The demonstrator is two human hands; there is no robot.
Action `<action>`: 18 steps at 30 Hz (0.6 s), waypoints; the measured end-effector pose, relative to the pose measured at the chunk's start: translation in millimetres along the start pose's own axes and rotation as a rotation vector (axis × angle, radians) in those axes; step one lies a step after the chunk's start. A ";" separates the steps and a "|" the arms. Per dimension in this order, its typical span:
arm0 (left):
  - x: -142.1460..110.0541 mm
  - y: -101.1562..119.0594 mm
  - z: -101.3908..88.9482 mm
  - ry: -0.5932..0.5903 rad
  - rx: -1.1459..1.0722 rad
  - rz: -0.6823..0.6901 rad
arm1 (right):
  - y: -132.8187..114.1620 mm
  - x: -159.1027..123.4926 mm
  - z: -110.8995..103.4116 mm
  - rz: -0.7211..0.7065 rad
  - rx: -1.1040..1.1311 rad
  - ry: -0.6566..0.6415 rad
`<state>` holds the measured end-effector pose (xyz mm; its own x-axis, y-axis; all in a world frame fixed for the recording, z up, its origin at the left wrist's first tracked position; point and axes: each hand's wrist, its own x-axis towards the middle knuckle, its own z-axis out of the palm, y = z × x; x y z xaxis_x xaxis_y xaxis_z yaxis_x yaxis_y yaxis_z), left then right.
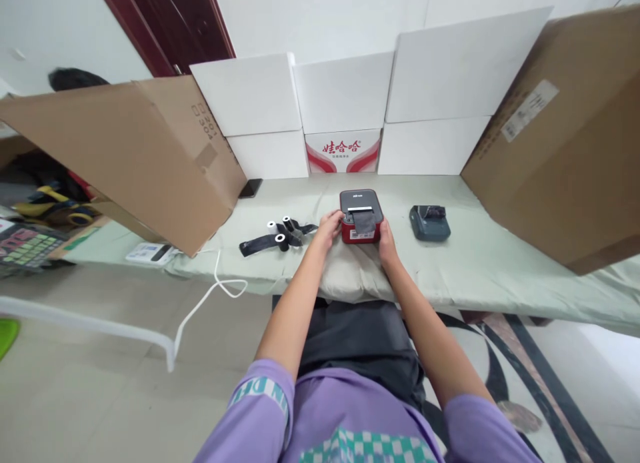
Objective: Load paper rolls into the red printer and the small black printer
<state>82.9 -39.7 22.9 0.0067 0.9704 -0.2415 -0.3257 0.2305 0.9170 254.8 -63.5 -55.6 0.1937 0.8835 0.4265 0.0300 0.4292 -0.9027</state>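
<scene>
A small label printer (361, 235) with a red body and dark grey lid rests on the cloth-covered table. A strip of dark paper (364, 222) hangs out over its front. My left hand (330, 228) holds the printer's left side, and my right hand (387, 242) is against its right side; some fingertips are hidden. Left of the printer lie several small rolls of black paper (281, 242) with white cores, partly unrolled. To the right sits a second, dark blue-grey portable printer (430, 224) with black paper on top.
White boxes (345, 93) are stacked along the back. Large cardboard boxes stand at the left (145, 143) and right (575, 156). A phone (251, 188) lies by the left box. A white power strip (150, 253) and a looping white cable (217, 276) are at the table's left front.
</scene>
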 end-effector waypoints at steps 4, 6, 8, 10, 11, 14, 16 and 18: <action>-1.4 0.5 5.9 0.071 0.034 0.056 | -3.1 -0.9 1.4 0.022 0.012 0.095; -3.0 1.3 8.8 0.102 0.049 0.072 | -6.5 -1.2 2.5 0.029 0.034 0.103; -4.5 2.7 10.1 0.101 0.058 0.063 | -9.8 -1.5 3.5 0.033 0.054 0.103; -5.8 4.6 9.7 0.083 0.064 0.043 | -12.1 -1.8 4.2 0.027 0.063 0.102; -6.4 5.4 9.0 0.074 0.065 0.034 | -12.7 -2.0 4.4 0.022 0.059 0.102; -7.8 7.2 6.3 0.055 0.065 0.015 | -12.5 -2.6 4.2 0.018 0.034 0.117; -8.2 7.7 4.1 0.037 0.060 0.004 | -11.3 -2.9 3.3 0.031 0.018 0.127; -8.0 7.7 1.5 0.013 0.050 -0.005 | -10.1 -3.3 1.9 0.045 0.012 0.130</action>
<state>81.7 -45.6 32.4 -0.0043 0.9681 -0.2504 -0.2783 0.2393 0.9302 251.9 -70.4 -47.8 0.3205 0.8703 0.3740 0.0068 0.3927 -0.9197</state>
